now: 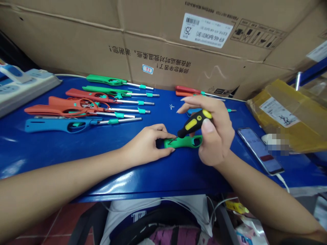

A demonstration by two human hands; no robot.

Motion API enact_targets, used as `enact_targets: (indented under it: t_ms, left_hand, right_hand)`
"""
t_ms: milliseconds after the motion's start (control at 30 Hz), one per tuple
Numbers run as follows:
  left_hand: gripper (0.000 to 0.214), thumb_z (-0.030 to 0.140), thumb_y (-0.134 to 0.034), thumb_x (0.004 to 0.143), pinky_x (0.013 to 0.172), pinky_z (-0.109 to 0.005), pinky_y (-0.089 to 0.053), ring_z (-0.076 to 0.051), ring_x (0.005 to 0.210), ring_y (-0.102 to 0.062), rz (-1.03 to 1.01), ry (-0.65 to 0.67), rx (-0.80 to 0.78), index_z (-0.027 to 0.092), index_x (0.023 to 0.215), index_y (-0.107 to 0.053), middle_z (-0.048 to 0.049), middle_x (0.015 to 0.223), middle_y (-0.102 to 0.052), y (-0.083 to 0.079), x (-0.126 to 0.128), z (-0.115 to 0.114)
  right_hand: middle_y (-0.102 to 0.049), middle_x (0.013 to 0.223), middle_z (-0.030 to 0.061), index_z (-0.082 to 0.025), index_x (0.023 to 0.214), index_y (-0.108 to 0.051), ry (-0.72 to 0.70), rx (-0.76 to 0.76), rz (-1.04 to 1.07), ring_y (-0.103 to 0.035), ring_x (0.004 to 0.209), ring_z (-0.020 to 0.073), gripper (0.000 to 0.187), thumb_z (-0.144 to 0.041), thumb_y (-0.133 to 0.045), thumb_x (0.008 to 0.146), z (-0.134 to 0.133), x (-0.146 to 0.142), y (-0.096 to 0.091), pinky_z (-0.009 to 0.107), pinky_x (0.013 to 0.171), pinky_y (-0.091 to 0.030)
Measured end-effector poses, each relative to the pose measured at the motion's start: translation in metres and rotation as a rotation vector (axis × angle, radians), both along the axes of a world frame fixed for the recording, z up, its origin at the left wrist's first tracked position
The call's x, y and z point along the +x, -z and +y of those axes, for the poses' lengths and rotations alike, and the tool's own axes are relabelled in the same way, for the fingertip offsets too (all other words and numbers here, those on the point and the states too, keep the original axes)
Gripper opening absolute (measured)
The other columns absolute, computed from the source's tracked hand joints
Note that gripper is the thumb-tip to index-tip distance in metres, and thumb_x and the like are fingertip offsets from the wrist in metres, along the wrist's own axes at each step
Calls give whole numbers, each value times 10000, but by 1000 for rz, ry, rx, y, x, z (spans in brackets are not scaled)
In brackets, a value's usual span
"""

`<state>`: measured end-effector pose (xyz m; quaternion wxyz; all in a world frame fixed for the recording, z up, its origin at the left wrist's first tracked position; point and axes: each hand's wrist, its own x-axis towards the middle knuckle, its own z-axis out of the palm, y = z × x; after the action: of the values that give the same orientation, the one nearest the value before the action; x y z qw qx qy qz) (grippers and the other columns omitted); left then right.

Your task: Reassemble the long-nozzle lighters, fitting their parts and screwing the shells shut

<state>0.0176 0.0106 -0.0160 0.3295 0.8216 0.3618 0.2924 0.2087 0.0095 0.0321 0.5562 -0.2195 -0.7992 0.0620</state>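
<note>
A green long-nosed lighter (185, 142) lies on the blue table, its handle end pinched between the thumb and fingers of my left hand (145, 144). My right hand (217, 131) grips a black and yellow screwdriver (194, 123), tilted down to the left. Its tip meets the slot area near the left end of the green lighter; whether it sits inside the slot I cannot tell. The lighter's right end is hidden behind my right hand. Just beyond that hand, a blue lighter (190, 111) is partly covered.
Several lighters, green (106, 79), red (89, 95) and blue (56, 125), lie at the back left. Red ones (187, 90) rest at the back right. A cardboard box (153, 44) walls the back. A phone (259, 149), taped parcel (293, 119) and power strip (25, 85) flank the table.
</note>
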Motion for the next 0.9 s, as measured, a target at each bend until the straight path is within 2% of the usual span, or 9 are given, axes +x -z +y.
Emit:
enact_targets:
  t_ms: [67,200,267,367,433,633,700,800,900]
  left_hand:
    - [211,284,-755,846,785,-310,-518,-174,854,-628,-4,-4,7,217,1040,-799,-19,895,-624,1,0,0]
    - [310,291,-745,852,854,-340,-530,-203,927,-650,-5,-15,22,227,1154,-777,-39,963,-656,4,0,-1]
    - [312,287,-749,851,831,-330,-527,-194,902,-644,-2,-10,22,222,1155,-778,-33,938,-647,3,0,-1]
    - [246,284,-752,853,774,-306,-515,-173,844,-622,-1,1,25,215,1085,-793,-18,884,-618,2,-1,-1]
    - [232,287,-747,856,768,-303,-514,-172,845,-622,-3,1,32,210,1071,-791,-23,902,-624,2,-1,-1]
    - [259,253,-747,834,797,-311,-530,-169,815,-630,12,-22,49,212,1088,-780,-15,886,-646,3,0,-1]
    - [263,261,-745,844,816,-313,-529,-173,843,-630,5,-17,59,215,1100,-781,-15,887,-635,2,0,-1]
    - [226,277,-738,861,810,-308,-526,-174,858,-626,10,-1,58,218,1073,-789,-13,877,-614,1,0,-2]
    - [249,287,-737,859,837,-325,-537,-189,895,-640,10,-12,51,230,1096,-784,-25,923,-639,2,0,-2]
  right_hand:
    - [-728,1125,93,-205,1268,-626,-8,-26,-33,-712,791,171,320,-160,-445,1008,-2,0,-3,335,674,-616]
    - [-723,856,7,-273,997,-650,188,130,-58,-646,617,154,145,-165,-688,908,-4,-2,-6,304,543,-567]
    - [-709,858,10,-270,1044,-641,164,96,-60,-653,625,157,105,-210,-620,960,-4,-1,-4,309,543,-570]
    - [-704,1099,84,-204,1331,-554,-30,-125,-50,-714,814,185,329,-237,-402,1041,-4,2,1,348,650,-619]
    - [-680,1199,107,-181,1408,-498,-91,-185,-59,-714,879,184,389,-207,-409,1030,-3,2,3,351,703,-625]
    - [-706,984,18,-214,1117,-628,137,167,-91,-643,713,127,269,-173,-738,874,0,-3,0,250,602,-575]
    - [-699,1016,38,-208,1188,-611,110,77,-90,-657,730,135,229,-223,-625,960,1,-1,1,272,630,-592]
    - [-695,1101,75,-202,1356,-537,-26,-124,-58,-695,800,154,347,-208,-405,1035,1,1,3,327,737,-626]
    - [-713,1092,48,-224,1263,-603,4,-53,-35,-690,763,138,287,-181,-540,986,2,0,1,296,696,-617]
